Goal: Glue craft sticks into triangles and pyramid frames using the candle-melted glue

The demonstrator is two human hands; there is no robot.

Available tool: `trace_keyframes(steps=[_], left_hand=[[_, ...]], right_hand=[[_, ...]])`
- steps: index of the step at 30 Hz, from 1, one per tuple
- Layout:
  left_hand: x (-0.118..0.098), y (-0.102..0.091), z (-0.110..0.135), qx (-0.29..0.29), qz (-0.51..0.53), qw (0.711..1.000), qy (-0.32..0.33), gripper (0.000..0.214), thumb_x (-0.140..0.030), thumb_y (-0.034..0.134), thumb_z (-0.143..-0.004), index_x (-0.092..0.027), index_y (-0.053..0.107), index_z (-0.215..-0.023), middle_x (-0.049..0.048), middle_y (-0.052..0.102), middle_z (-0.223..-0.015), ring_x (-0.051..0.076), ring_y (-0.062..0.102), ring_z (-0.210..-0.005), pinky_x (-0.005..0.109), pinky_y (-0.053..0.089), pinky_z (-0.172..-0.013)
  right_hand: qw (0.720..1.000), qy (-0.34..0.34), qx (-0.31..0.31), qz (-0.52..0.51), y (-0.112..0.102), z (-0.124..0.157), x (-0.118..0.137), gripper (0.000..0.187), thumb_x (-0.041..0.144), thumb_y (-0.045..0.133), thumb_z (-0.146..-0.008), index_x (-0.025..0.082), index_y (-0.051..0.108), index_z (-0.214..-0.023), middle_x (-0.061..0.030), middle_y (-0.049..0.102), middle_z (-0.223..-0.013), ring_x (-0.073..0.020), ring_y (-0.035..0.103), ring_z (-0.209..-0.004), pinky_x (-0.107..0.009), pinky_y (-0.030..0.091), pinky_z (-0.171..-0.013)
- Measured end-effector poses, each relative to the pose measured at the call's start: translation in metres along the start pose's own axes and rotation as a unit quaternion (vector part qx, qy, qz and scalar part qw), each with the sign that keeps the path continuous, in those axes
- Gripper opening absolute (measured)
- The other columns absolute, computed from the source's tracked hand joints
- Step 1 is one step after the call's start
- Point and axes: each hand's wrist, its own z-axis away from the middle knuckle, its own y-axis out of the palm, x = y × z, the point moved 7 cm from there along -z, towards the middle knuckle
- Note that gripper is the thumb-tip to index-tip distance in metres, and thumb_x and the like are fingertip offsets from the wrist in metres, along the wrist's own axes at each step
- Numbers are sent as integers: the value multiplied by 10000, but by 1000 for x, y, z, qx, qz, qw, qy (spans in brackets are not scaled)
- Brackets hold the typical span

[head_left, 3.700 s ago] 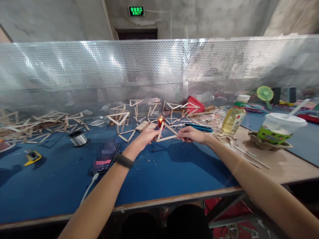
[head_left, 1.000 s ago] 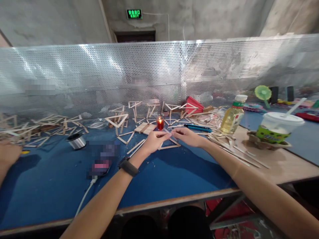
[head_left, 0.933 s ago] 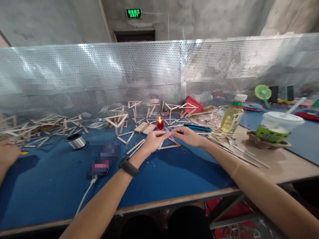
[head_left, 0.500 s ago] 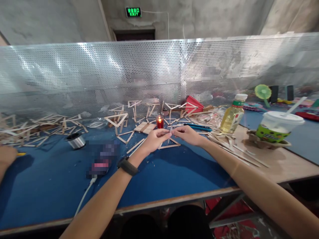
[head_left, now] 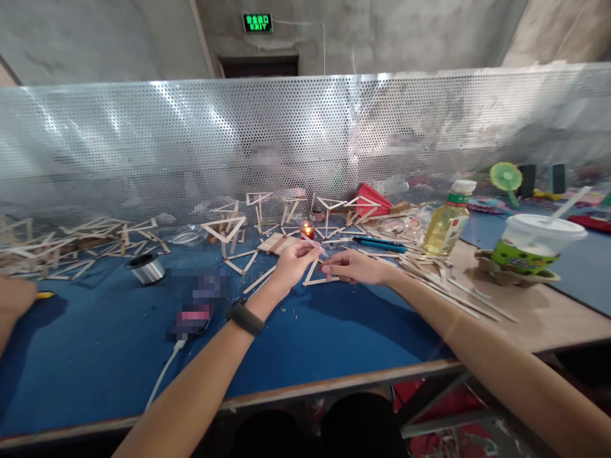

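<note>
My left hand [head_left: 292, 261] is closed in a pinch on a thin stick [head_left: 311, 242], whose far tip points up toward a small lit red candle [head_left: 307, 230]. My right hand [head_left: 356, 267] rests low on the blue table [head_left: 334, 331]. Its fingertips are pressed together on a flat triangle of wooden sticks [head_left: 316, 278] lying between the two hands. A black band is on my left wrist [head_left: 245, 316].
Finished stick triangles [head_left: 224, 228] and loose sticks crowd the back by the perforated metal screen [head_left: 143, 146]. Also here are a phone with cable [head_left: 191, 312], a metal spool [head_left: 146, 268], blue pens [head_left: 382, 243], a bottle [head_left: 447, 221] and a lidded cup [head_left: 537, 245]. Another person's hand [head_left: 14, 299] is at far left.
Both hands held the triangle up 3.7 s ago; it now lies on the table. The left hand has raised a thin stick toward the candle and the right hand has dropped onto the triangle.
</note>
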Motion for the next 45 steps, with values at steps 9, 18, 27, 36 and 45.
trace_keyframes(steps=[9, 18, 27, 36, 45], left_hand=[[3, -17, -6, -82, -14, 996, 17, 244, -420, 704, -868, -183, 719, -923, 80, 744, -930, 177, 644, -781, 262, 466, -624], [-3, -31, -5, -42, -332, 940, 63, 224, -317, 632, -865, -193, 738, -711, 82, 745, -759, 242, 681, -737, 347, 499, -709], [14, -43, -6, -13, -452, 892, 7, 101, -287, 740, -786, -194, 781, -788, 111, 768, -845, 264, 701, -781, 354, 519, -697], [-16, 44, 25, 189, -263, 939, 116, 305, -363, 611, -965, -198, 763, -1172, 76, 790, -1095, 227, 720, -937, 350, 539, -890], [-2, 74, 39, 237, -231, 939, 95, 193, -299, 647, -944, -209, 801, -1018, 55, 801, -1065, 222, 726, -974, 319, 521, -907]], right_hand=[[997, -6, -35, -62, -10, -3, -3, 556, 671, 610, -900, 138, 768, -915, 4, 582, -631, -85, 429, -494, -232, 346, -473], [935, -20, -317, 159, -73, 14, -1, 682, 679, 409, -973, 126, 804, -1025, 39, 352, -523, -136, 412, -519, -282, 311, -542], [957, -20, -279, -82, -79, 7, -22, 566, 689, 606, -887, 164, 777, -1013, 64, 316, -575, -119, 345, -552, -321, 538, -710], [960, 3, -54, -275, -26, 6, 2, 447, 548, 714, -901, 144, 763, -1083, 79, 303, -648, -73, 315, -568, -204, 467, -600], [974, -2, -18, -227, -22, 6, 6, 453, 550, 673, -928, 123, 760, -1054, 78, 302, -618, -79, 249, -537, -193, 292, -453]])
